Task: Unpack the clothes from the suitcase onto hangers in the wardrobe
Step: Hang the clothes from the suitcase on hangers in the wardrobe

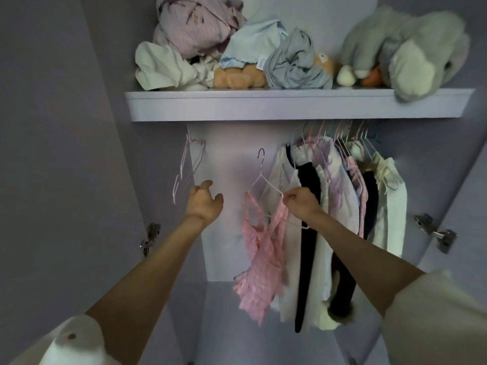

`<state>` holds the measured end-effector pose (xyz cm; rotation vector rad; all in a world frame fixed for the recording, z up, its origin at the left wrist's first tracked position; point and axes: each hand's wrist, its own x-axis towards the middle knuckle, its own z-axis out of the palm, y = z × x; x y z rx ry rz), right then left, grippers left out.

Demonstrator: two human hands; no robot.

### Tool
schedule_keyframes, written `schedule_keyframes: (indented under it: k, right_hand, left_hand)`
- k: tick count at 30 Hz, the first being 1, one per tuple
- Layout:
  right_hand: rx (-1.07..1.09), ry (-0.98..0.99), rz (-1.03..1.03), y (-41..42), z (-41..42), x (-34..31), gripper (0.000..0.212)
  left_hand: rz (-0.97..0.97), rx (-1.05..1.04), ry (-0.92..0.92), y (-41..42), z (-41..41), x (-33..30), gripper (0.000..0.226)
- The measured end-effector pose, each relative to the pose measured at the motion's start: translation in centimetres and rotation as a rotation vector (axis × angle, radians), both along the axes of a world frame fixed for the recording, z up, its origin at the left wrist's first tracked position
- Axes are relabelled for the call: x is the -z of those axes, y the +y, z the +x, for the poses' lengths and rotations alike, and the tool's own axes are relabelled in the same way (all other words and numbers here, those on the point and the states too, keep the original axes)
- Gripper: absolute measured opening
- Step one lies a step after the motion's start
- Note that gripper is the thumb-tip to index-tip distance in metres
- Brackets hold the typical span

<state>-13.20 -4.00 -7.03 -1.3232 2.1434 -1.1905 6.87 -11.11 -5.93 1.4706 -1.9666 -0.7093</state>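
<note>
A pink garment [259, 262] hangs from a white wire hanger [263, 180] in the middle of the open wardrobe. My right hand [301, 204] pinches the hanger's right shoulder together with the garment's strap. The hanger's metal hook sits below the shelf, and I cannot tell whether it is on the rail. My left hand [205, 202] floats to the left with loosely spread fingers, holding nothing. Two or three empty pink hangers [184, 167] hang at the far left. The suitcase is out of view.
Several hung clothes [342, 206], white, black and pink, fill the right half of the rail. The shelf [290, 105] above holds crumpled clothes and a grey plush toy [405, 48]. Door hinges [434, 233] stick out on both sides.
</note>
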Motion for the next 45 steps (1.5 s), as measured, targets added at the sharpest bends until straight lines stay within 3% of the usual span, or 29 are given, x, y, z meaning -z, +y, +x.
schedule_keyframes:
  k: [10, 14, 19, 24, 33, 37, 41, 45]
  right_hand:
    - [0.159, 0.134, -0.173, -3.8, -1.1, -1.5, 0.029]
    - [0.210, 0.176, -0.212, -7.3, -2.9, -2.3, 0.030]
    - [0.280, 0.147, -0.203, -10.8, -5.5, -2.1, 0.030]
    - [0.292, 0.109, -0.184, -11.9, -7.8, 0.2, 0.032]
    - [0.178, 0.207, -0.100, -9.9, -6.9, 0.6, 0.032]
    - [0.154, 0.243, -0.006, -6.7, -5.0, 0.1, 0.050]
    - [0.131, 0.284, 0.023, -2.4, -2.1, 0.8, 0.037]
    - [0.090, 0.262, 0.101, 1.3, 0.3, 4.4, 0.038]
  left_hand:
    - [-0.869, -0.074, -0.098, -1.7, -4.5, -5.7, 0.063]
    - [-1.034, -0.120, -0.312, -4.9, -6.2, -6.9, 0.076]
    - [-0.988, -0.122, -0.455, -8.2, -7.7, -6.7, 0.077]
    - [-1.085, -0.168, -0.378, -9.8, -8.3, -5.7, 0.085]
    - [-1.032, -0.131, -0.411, -9.1, -7.6, -5.8, 0.084]
    - [-0.880, -0.015, -0.348, -7.0, -6.2, -4.4, 0.075]
    - [-0.637, 0.033, -0.349, -3.6, -4.2, -0.4, 0.072]
    - [-0.424, 0.080, -0.426, 0.6, -2.4, 4.2, 0.069]
